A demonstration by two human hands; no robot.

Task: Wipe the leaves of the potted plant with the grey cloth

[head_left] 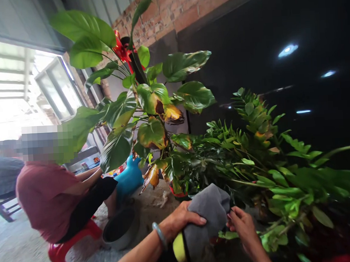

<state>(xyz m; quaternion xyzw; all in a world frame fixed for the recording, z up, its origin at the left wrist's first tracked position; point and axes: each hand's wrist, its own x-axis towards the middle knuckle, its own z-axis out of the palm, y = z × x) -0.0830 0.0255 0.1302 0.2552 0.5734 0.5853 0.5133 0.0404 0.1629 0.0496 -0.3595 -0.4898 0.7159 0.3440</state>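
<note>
A piece of grey cloth (212, 201) is bunched up low in the middle of the head view. My left hand (184, 218), with a pale bangle (159, 235) on its wrist, is closed on the cloth, thumb across the front. At the cloth's right edge my right hand (240, 223) is pinched shut. What lies between its fingertips is too small to make out. Below the left hand, a yellow piece (179, 249) with a dark edge borders the hanging part of the cloth.
Beyond my hands stands a tall potted plant (151, 134) with browned leaves; leafy plants (271, 180) crowd the right. At left a person (46, 196) sits on a red stool (60, 256), near a dark tub (121, 227) and a blue object (129, 180).
</note>
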